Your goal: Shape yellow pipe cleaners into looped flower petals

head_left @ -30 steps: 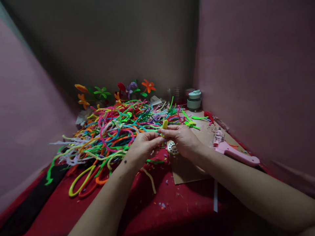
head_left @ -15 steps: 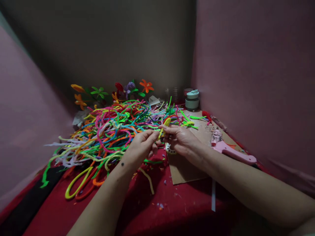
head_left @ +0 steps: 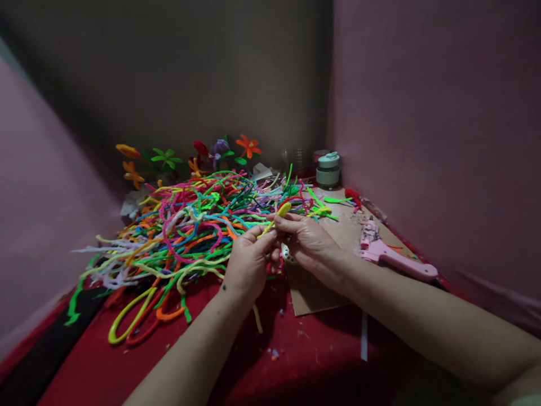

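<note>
My left hand (head_left: 249,262) and my right hand (head_left: 306,239) meet above a red cloth. Between their pinched fingertips runs a short yellow pipe cleaner piece (head_left: 276,216) with a looped, rounded top end that tilts up to the right. Both hands are closed on it, the left near its lower end, the right near the loop. Just behind the hands lies a big tangled pile of coloured pipe cleaners (head_left: 190,225). A small white roll (head_left: 288,256) peeks out under my right hand.
A pink glue gun (head_left: 391,256) lies on a brown cardboard sheet (head_left: 313,293) at the right. Finished pipe-cleaner flowers (head_left: 203,152) stand at the back by the wall, with a pale green jar (head_left: 328,171) in the corner. Pink walls close in on both sides.
My left hand has drawn back toward me and turned, fingers now pinching upward. The yellow piece has tilted from nearly upright to slanting up right. The view shifted slightly.
</note>
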A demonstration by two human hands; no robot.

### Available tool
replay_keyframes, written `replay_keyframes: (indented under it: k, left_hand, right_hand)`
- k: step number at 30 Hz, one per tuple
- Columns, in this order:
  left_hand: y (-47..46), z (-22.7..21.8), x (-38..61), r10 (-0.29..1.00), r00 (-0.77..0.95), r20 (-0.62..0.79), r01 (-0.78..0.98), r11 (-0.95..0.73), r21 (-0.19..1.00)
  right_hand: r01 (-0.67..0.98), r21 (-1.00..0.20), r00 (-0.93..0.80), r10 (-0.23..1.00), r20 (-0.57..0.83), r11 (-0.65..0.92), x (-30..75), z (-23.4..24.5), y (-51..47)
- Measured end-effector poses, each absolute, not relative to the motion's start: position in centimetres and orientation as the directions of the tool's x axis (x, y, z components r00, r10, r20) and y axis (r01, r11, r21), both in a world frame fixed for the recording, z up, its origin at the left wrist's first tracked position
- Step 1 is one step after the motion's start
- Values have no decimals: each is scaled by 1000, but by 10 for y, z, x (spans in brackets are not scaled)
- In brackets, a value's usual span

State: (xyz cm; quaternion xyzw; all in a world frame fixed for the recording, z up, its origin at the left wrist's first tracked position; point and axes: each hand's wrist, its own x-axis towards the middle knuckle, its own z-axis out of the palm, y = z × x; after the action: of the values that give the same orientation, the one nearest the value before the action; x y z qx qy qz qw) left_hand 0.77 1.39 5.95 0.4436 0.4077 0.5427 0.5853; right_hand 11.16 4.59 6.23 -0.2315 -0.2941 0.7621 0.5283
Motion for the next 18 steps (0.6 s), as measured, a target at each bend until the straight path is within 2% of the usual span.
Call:
replay_keyframes:
  k: [2, 7, 11, 14, 18]
  left_hand:
    - [13, 60, 8, 997, 51, 50, -207, -38, 978]
    - [12, 58, 9, 975, -37, 219, 95, -215, 972]
    - [14, 53, 6, 956, -25, 291, 196, -281, 939]
    - [15, 50, 5, 930, -17, 366, 298, -345, 890]
    - [13, 47, 5, 878, 3, 480, 491, -419, 764]
  right_hand:
    - [-680, -674, -336, 940, -64, -288, 111, 61, 47]
    - [-663, -669, -323, 935, -149, -336, 111, 58, 50]
    - [-666, -666, -323, 935, -149, -336, 111, 55, 52]
    - [-660, -670, -336, 931, -141, -339, 111, 54, 52]
    - [-676, -645, -333, 928, -165, -357, 110, 55, 51]
